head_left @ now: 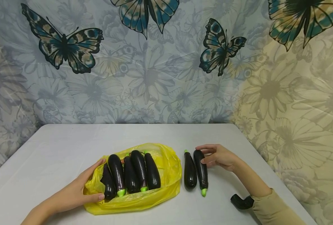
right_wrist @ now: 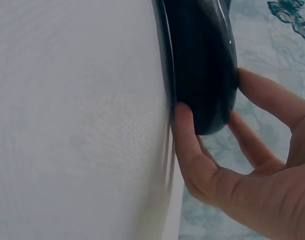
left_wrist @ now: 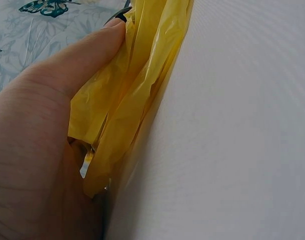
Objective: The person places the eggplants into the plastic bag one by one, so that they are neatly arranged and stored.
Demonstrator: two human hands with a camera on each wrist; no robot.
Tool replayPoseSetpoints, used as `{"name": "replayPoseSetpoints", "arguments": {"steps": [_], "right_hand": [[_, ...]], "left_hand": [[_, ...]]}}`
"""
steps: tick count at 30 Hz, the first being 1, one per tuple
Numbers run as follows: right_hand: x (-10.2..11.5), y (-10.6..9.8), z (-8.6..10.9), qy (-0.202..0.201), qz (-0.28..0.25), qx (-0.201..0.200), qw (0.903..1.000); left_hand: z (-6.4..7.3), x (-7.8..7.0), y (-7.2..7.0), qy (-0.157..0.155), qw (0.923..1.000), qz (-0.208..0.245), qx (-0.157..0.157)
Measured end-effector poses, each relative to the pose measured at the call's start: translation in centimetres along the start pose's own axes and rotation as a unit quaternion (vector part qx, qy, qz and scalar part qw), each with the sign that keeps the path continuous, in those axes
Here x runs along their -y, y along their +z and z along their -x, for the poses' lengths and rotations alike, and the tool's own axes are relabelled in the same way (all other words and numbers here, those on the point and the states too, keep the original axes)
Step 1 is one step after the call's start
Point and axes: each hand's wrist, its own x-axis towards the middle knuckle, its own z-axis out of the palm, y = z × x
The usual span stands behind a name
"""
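A yellow plastic bag point(head_left: 167, 178) lies open on the table, with several glossy dark eggplants point(head_left: 131, 175) side by side in it. My left hand point(head_left: 68, 192) grips the bag's left end, thumb at the near side and fingers at the far side. In the left wrist view the thumb lies along the gathered yellow plastic point(left_wrist: 137, 90). Right of the bag, my right hand point(head_left: 221, 157) holds the rounded far end of an eggplant point(head_left: 202, 175) between thumb and fingers. Its green stem end points toward me. Another eggplant point(head_left: 190, 173) lies just left of it, stem end away from me.
A white cloth covers the table point(head_left: 79, 140). Behind it hangs a butterfly-patterned fabric backdrop point(head_left: 152, 84). A black curved device point(head_left: 241, 202) sits at the right wrist, by the beige sleeve point(head_left: 276, 209).
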Motion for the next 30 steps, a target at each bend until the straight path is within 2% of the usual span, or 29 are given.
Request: {"name": "replayPoseSetpoints", "arguments": {"steps": [7,11,15,30], "right_hand": [[0.21,-0.16,0.16,-0.005,0.019,-0.001,0.9998],[0.20,-0.23,0.13,-0.013,0.032,0.014,0.9993],[0.10,-0.11,0.09,-0.013,0.025,0.025,0.9993],[0.26,-0.26,0.22,-0.003,0.012,0.013,0.9998]], "left_hand": [[-0.08,-0.07,-0.06,0.001,1.0000,-0.004,-0.001],[-0.05,-0.04,0.01,0.005,0.9999,-0.007,-0.004],[0.01,0.03,0.02,0.009,0.9999,-0.009,-0.005],[0.03,0.03,-0.03,0.005,1.0000,-0.003,-0.002]]}}
